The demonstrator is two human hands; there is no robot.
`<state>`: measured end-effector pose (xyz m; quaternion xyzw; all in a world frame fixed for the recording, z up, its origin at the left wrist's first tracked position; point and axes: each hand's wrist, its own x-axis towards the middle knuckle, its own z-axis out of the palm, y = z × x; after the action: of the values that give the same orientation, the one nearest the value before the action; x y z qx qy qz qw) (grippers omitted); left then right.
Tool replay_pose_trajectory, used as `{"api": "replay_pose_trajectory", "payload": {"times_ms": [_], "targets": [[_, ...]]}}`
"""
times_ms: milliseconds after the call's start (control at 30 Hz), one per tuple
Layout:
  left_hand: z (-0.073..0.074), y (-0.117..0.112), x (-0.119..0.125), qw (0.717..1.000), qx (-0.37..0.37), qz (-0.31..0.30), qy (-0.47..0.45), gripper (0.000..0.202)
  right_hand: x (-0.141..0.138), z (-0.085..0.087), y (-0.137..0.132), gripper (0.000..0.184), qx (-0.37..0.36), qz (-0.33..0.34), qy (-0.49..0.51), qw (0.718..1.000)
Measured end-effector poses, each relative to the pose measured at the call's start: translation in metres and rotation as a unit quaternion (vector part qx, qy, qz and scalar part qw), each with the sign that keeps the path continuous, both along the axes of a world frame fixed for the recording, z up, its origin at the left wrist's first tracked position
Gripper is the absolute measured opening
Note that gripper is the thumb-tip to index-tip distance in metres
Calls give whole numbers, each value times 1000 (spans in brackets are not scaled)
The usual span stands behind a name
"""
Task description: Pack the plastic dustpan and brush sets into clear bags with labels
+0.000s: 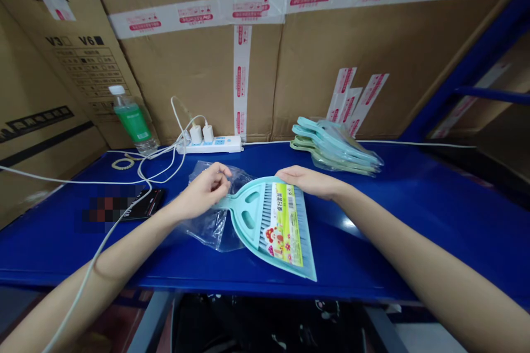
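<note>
A light turquoise dustpan point(253, 227) lies tilted over the blue table, its handle to the left. Set into it is a small brush with blue-grey bristles point(307, 231), and a yellow-green printed label point(285, 226) covers part of them. My left hand point(206, 190) is curled closed at the handle, whose end it hides. With my right hand point(308, 181) I grip the dustpan's upper right rim, thumb on top and the other fingers hidden. A clear plastic bag point(213, 229) lies crumpled under the handle and my left hand.
Several wrapped turquoise and green dustpans point(335, 146) are stacked at the back right. A power strip point(219, 144) with white cables, a green-labelled bottle point(134, 121), a beaded bracelet point(123, 164) and a dark flat box point(143, 205) occupy the left side. Cardboard point(194, 77) stands behind the table.
</note>
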<state>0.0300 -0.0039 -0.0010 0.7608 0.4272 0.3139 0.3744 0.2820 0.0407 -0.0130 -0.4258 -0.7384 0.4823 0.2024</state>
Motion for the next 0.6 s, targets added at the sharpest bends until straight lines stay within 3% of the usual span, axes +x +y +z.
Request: {"api": "replay_pose_trajectory", "payload": {"times_ms": [100, 200, 233, 300, 367, 400, 467, 600], "targets": [[4, 0, -3, 999, 31, -16, 18, 14, 1, -2, 1, 32, 1, -14, 6, 1000], [12, 2, -11, 981, 110, 39, 158, 14, 3, -5, 4, 32, 0, -26, 5, 1000], [15, 3, -14, 957, 141, 86, 238, 15, 3, -5, 4, 32, -3, -27, 5, 1000], [22, 3, -19, 876, 165, 186, 413, 21, 3, -7, 5, 31, -8, -30, 4, 1000], [25, 5, -21, 797, 129, 241, 539, 29, 3, -8, 5, 32, -13, -33, 6, 999], [26, 6, -22, 775, 105, 247, 573, 32, 4, -8, 6, 32, -15, -34, 6, 999], [25, 8, -23, 762, 71, 236, 598, 36, 4, -8, 6, 34, -18, -35, 6, 999], [20, 13, -24, 771, 50, 215, 598, 37, 5, -8, 6, 37, -12, -34, 8, 999]]}}
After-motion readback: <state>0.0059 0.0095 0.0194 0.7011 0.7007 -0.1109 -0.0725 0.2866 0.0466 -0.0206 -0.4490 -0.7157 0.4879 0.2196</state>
